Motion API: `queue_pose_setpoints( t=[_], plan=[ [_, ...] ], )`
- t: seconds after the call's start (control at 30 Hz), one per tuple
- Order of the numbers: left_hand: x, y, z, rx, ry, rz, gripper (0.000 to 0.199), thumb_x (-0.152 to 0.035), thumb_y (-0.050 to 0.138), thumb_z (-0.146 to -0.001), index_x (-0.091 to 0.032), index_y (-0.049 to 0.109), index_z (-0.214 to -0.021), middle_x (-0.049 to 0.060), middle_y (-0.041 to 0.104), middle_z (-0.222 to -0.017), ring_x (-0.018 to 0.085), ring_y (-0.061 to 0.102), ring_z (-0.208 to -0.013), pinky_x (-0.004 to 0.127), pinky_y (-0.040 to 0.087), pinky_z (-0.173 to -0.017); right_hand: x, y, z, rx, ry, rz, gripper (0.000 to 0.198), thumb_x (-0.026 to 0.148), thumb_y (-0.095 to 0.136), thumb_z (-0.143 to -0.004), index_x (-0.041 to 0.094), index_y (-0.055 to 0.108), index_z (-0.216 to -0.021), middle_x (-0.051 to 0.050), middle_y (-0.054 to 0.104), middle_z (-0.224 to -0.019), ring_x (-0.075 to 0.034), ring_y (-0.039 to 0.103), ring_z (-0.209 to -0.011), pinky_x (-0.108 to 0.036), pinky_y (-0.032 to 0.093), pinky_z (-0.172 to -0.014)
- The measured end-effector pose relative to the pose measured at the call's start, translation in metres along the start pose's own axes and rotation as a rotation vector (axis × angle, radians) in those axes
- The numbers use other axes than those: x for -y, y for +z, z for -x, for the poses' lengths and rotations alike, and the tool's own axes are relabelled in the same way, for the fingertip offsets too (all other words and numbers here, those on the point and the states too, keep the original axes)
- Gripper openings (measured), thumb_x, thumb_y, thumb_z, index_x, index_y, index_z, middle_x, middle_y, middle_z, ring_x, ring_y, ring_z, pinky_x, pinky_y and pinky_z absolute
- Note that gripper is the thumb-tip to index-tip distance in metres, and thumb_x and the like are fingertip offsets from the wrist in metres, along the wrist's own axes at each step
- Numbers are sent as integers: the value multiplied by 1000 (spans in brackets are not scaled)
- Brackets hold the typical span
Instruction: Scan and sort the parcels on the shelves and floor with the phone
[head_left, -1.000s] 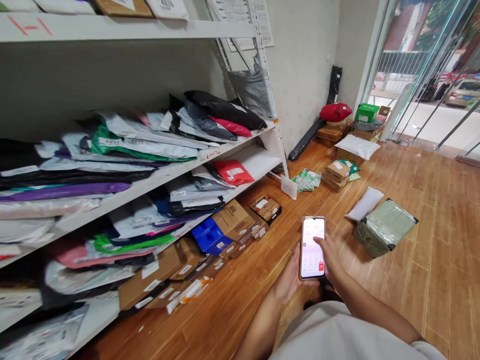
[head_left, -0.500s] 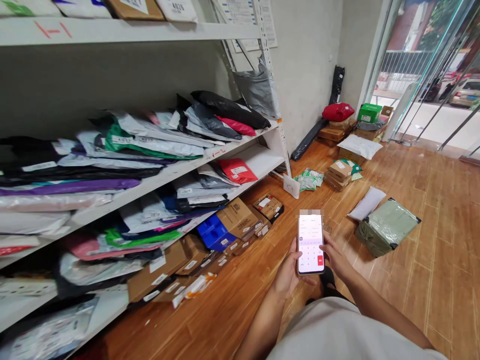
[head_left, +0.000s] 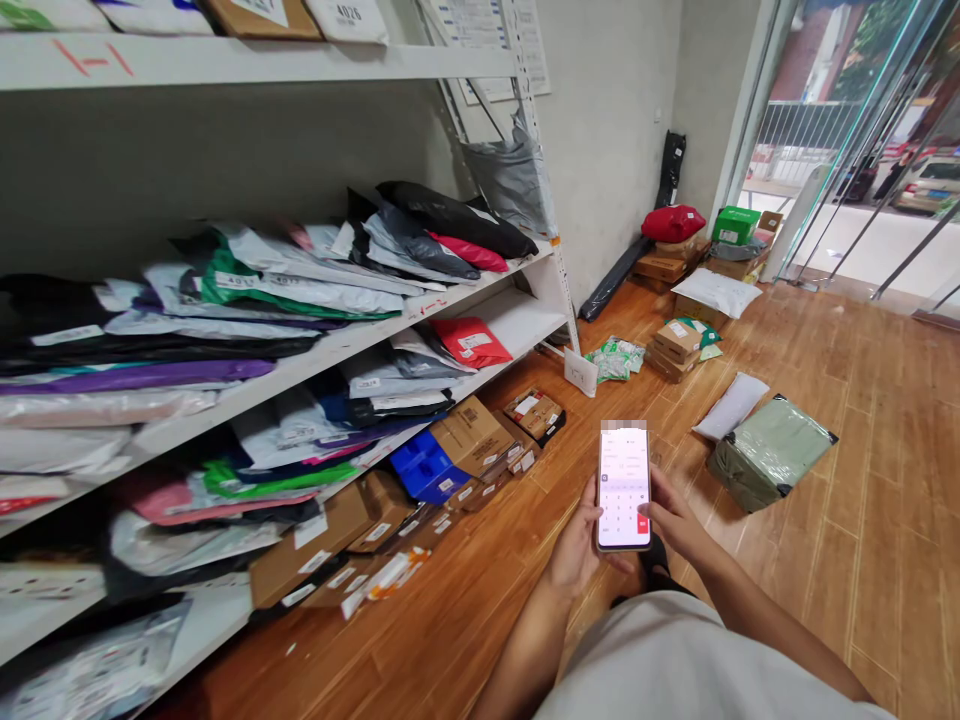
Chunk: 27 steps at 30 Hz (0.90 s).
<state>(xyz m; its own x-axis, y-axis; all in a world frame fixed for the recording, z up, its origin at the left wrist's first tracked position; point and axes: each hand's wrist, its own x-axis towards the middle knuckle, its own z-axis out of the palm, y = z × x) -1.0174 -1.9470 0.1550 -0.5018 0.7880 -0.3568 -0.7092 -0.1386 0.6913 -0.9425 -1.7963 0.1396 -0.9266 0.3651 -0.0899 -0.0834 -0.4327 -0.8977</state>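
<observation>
A lit smartphone (head_left: pixel 623 488) is held upright in front of my body, its screen showing a number keypad with a red key at the lower right. My left hand (head_left: pixel 579 542) is closed around the phone's left side and lower back, the thumb at the screen's left edge. On the other side, my right hand (head_left: pixel 673 512) grips the right edge, with its thumb over the screen near the red key. The fingers behind the phone are mostly hidden.
White shelves (head_left: pixel 315 62) on the left carry many bagged parcels. Cardboard boxes (head_left: pixel 472 435) line the floor beneath. To the right sit a green wrapped box (head_left: pixel 780 450) and a white pouch (head_left: pixel 731 405). More parcels (head_left: pixel 679 340) lie toward the glass door (head_left: pixel 862 150).
My right thumb has shifted down along the screen's right edge to beside the red key. Both hands still hold the phone, and the view has moved very slightly.
</observation>
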Motion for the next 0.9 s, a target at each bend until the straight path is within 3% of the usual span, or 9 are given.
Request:
queue_pose_setpoints(
  t=[0.3,0.57,0.73,0.9],
  plan=[
    [3,3,-3,65,-31,-26,108,-12,55,-66,-34,7,-160,10,64,-133,32,71,-97,28,61,-48,0,-12,-1,-60,115,2,54,21,63,-63,28,72,-116,1,77,-103,-27,66,-91,-37,51,-78],
    [5,-1,-6,170,-34,19,102,-15,55,-72,-37,9,-159,10,60,-138,27,69,-99,31,63,-60,2,-9,-2,-106,99,-2,41,31,71,-71,27,71,-111,1,76,-99,-24,66,-88,-37,51,-83],
    [16,-14,-20,193,-75,67,98,-18,54,-75,-34,7,-159,9,64,-131,25,69,-97,32,63,-63,-9,-25,-11,-89,108,8,36,42,79,-74,26,70,-106,-2,76,-102,-25,68,-93,-40,52,-88],
    [39,-21,-45,145,-133,90,98,-20,55,-75,-40,8,-158,8,60,-138,26,69,-97,32,61,-63,-36,-57,-18,-9,208,-51,78,21,95,-50,26,62,-120,-5,74,-115,-29,67,-105,-45,53,-92]
  ],
)
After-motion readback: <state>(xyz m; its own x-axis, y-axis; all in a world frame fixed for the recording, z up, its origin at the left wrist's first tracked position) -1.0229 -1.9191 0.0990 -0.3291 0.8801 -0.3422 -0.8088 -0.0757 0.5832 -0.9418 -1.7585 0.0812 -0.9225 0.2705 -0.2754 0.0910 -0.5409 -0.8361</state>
